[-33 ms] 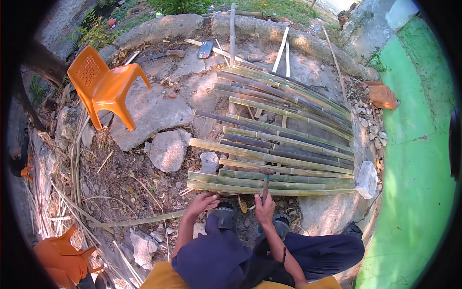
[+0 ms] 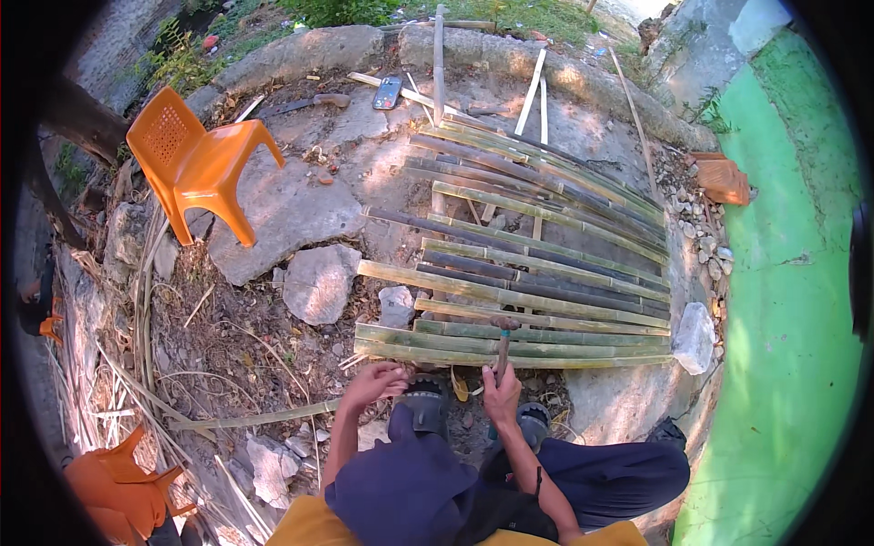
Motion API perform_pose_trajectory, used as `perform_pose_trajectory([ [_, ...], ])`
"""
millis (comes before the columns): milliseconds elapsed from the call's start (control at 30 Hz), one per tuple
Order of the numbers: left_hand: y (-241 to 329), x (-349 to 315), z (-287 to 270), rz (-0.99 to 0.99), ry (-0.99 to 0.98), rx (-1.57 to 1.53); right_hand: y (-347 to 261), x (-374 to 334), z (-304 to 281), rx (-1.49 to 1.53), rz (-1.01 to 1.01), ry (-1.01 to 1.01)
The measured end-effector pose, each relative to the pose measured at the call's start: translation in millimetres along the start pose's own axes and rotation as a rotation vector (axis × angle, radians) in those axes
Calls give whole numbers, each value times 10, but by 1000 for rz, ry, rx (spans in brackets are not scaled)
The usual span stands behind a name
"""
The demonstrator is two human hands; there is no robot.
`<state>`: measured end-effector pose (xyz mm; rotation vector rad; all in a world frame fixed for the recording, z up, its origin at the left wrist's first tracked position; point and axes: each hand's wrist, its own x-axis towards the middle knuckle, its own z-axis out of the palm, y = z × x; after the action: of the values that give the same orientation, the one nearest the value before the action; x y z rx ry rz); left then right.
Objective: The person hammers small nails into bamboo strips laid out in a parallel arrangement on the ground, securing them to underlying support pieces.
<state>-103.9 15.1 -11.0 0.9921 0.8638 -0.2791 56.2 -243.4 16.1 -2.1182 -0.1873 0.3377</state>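
My right hand [image 2: 502,397] is wrapped round the handle of a hammer [image 2: 503,346]. The hammer's head is up, over the nearest bamboo strips. Just left of my left shoe [image 2: 425,407], my left hand [image 2: 373,384] has its fingers drawn together. What it holds, if anything, is too small to make out. In front of both hands lies a row of split bamboo strips [image 2: 510,357], green, tan and dark. They run left to right across bamboo supports [image 2: 440,68], with gaps between several of them.
An orange plastic chair [image 2: 211,164] stands at the far left. A handsaw [image 2: 314,104] and a phone [image 2: 387,93] lie beyond the strips. A white stone [image 2: 695,338] sits at their right end, beside a green surface [image 2: 783,300]. Broken slabs [image 2: 320,284] and a bamboo pole [image 2: 264,418] lie leftward.
My left hand has shifted very slightly. The hammer, my right hand and the bamboo strips look the same.
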Motion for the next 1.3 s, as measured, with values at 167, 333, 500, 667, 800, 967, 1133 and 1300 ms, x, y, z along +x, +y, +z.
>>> perform_pose_trajectory([
  [167, 1745, -184, 16, 603, 511, 683, -99, 11, -63, -25, 57, -18],
  [333, 2840, 1290, -115, 816, 599, 1134, -129, -14, -46, -20, 22, 31],
  [500, 3100, 2357, 430, 454, 465, 1423, -12, -42, -171, -59, 58, 72],
  [667, 2838, 3015, 545, 333, 423, 1108, 2, -83, -242, -86, 139, 108],
  [800, 2674, 3291, 400, 490, 562, 941, 52, -112, -231, -86, 136, 115],
  [967, 2630, 3304, 405, 502, 352, 821, 86, -119, -283, -73, 176, 142],
  [1133, 2654, 3206, 449, 511, 367, 816, 87, -95, -271, -146, 134, 130],
  [1300, 2693, 3218, 483, 560, 379, 952, 82, -153, -182, -127, 124, 112],
])
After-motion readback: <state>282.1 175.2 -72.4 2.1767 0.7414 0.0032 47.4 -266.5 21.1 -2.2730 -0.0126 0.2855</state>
